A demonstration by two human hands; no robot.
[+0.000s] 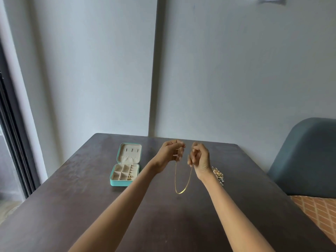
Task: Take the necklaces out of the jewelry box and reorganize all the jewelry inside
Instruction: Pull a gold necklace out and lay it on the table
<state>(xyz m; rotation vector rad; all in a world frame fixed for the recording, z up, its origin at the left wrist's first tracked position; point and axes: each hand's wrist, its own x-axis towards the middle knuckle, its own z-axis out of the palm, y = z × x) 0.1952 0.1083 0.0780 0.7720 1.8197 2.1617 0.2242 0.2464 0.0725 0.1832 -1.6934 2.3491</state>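
Observation:
A thin gold necklace (pixel 176 180) hangs in a loop above the dark table (pixel 91 206). My left hand (pixel 170 153) pinches one end of the chain and my right hand (pixel 199 157) pinches the other, both raised over the table's middle. To the left lies the turquoise jewelry box (pixel 116 183), open, with beige compartments and a small gold piece (pixel 129 177) in the lower tray. A heap of gold and silver jewelry (pixel 219 176) lies on the table just right of my right wrist, partly hidden by it.
The table stands against a pale wall. A blue-grey chair back (pixel 305 157) rises at the right, with a patterned orange surface (pixel 320 213) below it. A dark window frame (pixel 14 142) runs along the left.

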